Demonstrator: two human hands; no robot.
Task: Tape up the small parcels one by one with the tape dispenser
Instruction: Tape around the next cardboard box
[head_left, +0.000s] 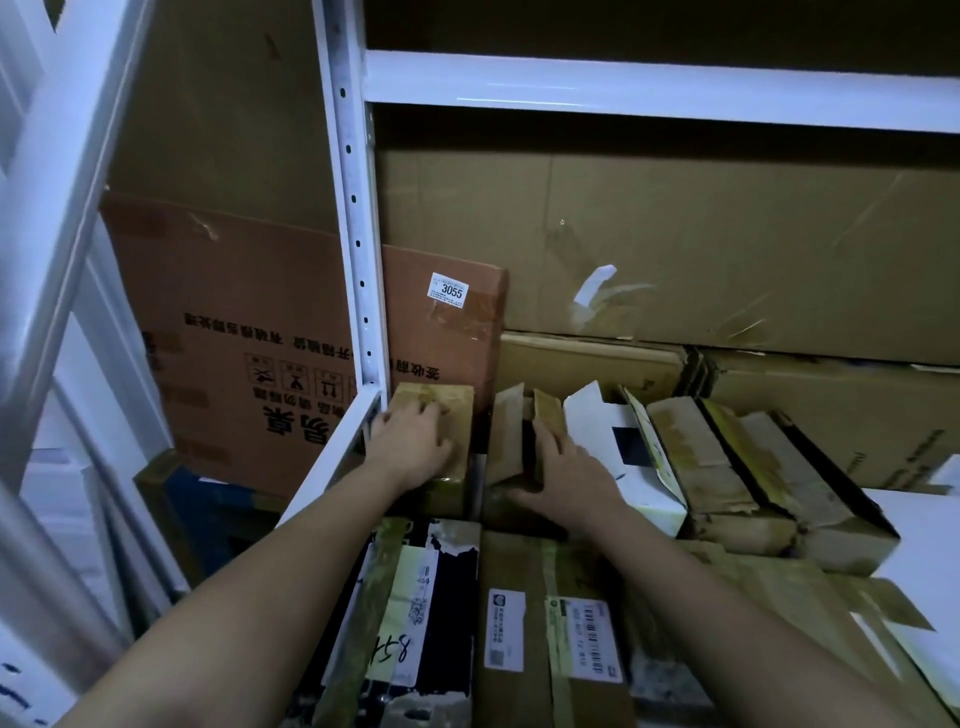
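A small taped cardboard parcel (445, 402) stands at the left end of the shelf, beside the white upright post. My left hand (413, 441) lies on top of it with fingers spread over its upper face. To its right, a small brown parcel with loose flaps (511, 431) sits in the row. My right hand (566, 470) rests on it, fingers straight along its top and thumb stretched toward the front. No tape dispenser is in view.
A white box with a black patch (623, 441) and more worn cardboard boxes (737, 467) fill the row to the right. Labelled parcels (524, 634) lie in front, below my arms. Large cartons (675, 249) stand behind. The white shelf post (358, 234) rises at the left.
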